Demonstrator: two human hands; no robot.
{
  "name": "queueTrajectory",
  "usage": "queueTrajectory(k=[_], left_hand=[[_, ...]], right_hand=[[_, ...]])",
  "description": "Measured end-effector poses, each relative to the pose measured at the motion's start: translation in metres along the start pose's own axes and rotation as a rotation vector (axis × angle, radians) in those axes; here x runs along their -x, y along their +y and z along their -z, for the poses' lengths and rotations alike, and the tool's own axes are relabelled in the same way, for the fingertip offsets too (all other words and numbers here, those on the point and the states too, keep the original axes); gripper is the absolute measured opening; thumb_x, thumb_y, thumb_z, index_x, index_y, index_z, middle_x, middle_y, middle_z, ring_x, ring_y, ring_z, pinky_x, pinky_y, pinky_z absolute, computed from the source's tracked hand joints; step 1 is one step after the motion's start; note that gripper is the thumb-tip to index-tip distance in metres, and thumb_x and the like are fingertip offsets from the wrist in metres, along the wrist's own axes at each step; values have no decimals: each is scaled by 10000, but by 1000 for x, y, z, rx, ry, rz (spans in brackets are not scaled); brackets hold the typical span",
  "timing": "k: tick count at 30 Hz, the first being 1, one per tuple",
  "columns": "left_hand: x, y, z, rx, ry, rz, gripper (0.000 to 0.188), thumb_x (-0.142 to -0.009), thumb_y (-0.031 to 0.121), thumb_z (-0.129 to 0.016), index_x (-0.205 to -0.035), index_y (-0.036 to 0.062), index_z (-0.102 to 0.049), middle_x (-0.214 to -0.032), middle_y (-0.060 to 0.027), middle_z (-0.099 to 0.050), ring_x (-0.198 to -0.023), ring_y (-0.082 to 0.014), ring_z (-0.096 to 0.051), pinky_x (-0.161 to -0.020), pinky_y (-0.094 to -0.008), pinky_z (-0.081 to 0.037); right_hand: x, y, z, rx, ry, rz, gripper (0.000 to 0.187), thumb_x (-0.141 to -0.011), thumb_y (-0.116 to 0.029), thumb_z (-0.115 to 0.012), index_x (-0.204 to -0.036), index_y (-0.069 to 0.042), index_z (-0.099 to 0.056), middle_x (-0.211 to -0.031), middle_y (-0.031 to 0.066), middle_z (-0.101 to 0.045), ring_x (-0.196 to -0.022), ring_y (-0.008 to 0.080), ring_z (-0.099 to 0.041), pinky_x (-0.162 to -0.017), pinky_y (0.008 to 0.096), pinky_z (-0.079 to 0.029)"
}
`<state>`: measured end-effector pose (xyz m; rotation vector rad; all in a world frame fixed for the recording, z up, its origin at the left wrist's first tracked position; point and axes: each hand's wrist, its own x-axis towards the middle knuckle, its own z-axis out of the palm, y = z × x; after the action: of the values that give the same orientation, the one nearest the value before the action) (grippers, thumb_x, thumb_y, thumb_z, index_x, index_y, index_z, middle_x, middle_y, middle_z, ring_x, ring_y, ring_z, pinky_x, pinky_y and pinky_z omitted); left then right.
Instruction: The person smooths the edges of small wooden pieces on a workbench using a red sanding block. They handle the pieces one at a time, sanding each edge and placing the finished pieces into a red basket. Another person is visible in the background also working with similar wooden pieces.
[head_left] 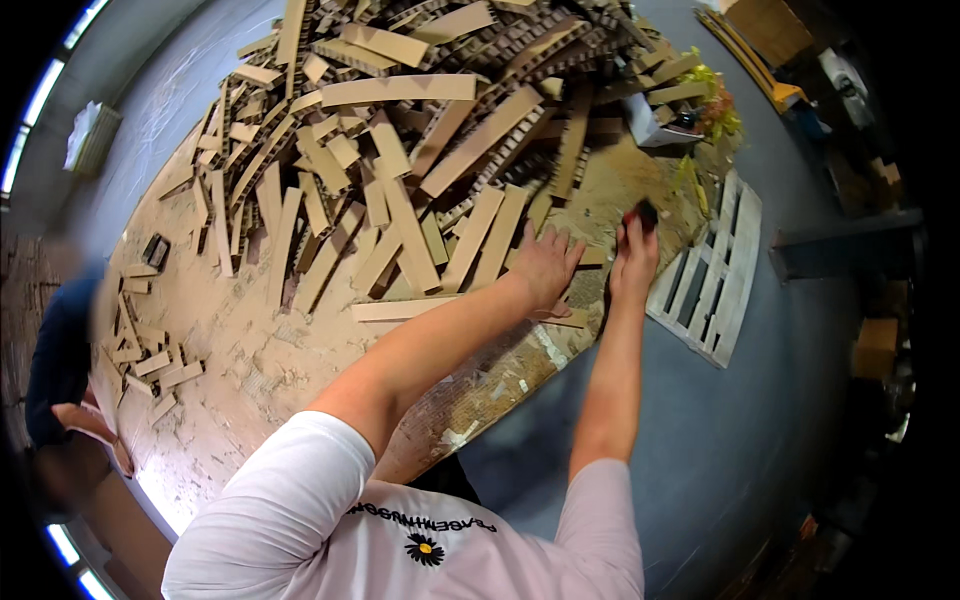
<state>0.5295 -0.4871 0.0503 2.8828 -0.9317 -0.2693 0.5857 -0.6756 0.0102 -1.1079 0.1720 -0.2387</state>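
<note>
My left hand point(548, 268) lies palm down at the table's right edge, fingers spread over the ends of some brown cardboard strips point(500, 235). Beneath its wrist a short cardboard strip point(568, 318) sticks out near the edge. My right hand point(633, 262), just to the right and past the table edge, is closed around a small black-and-red object point(647, 213). Its dark end shows above the fingers; its exact kind I cannot make out. A large heap of cardboard strips with honeycomb-like cut sides point(400, 90) fills the far part of the table.
The worn brown table point(260, 370) carries a smaller strip pile point(155, 365) and a small black object point(155, 250) at left. A white box point(655, 125) stands far right beside yellow wrapping. A white slatted pallet point(710, 275) lies on the floor. Another person's arm point(90, 425) shows at left.
</note>
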Motion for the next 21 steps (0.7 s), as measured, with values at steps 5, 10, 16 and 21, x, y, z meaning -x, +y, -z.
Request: queueTrajectory(k=[5, 10, 16, 21], left_hand=[[36, -34, 0, 95, 72, -24, 651, -798, 436, -767, -1306, 57, -620, -1193, -108, -602, -1198, -295, -566, -1033, -584, -422], [100, -55, -9, 33, 47, 47, 404, -885, 411, -699, -1113, 76, -697, -1165, -119, -622, -1106, -287, -613, -993, -570, -439], [202, -78, -18, 56, 99, 223, 323, -916, 416, -657, -1021, 114, -707, -1047, -100, -653, -977, -286, -644, -898, -517, -451], [316, -111, -43, -41, 243, 286, 254, -920, 391, -673, -969, 142, -680, -941, -49, -633, -895, -248, -613, -868, -452, -438]], right_hand=[[-83, 34, -70, 68, -135, -67, 419, -942, -177, -802, -1316, -28, -686, -1153, 14, -715, -1041, 152, -649, -967, 298, -481], [-40, 71, -91, 142, -174, -68, 297, -1001, -118, -719, -1255, 32, -687, -1180, 87, -719, -1073, 196, -670, -953, 334, -519], [92, 98, -130, 387, -287, -168, 264, -1020, -151, -701, -1230, 6, -669, -1128, 85, -696, -1007, 199, -643, -896, 354, -512], [198, 121, -204, -12, -259, -260, 232, -1016, -168, -705, -1135, 7, -611, -1000, 89, -697, -866, 164, -635, -782, 328, -510]])
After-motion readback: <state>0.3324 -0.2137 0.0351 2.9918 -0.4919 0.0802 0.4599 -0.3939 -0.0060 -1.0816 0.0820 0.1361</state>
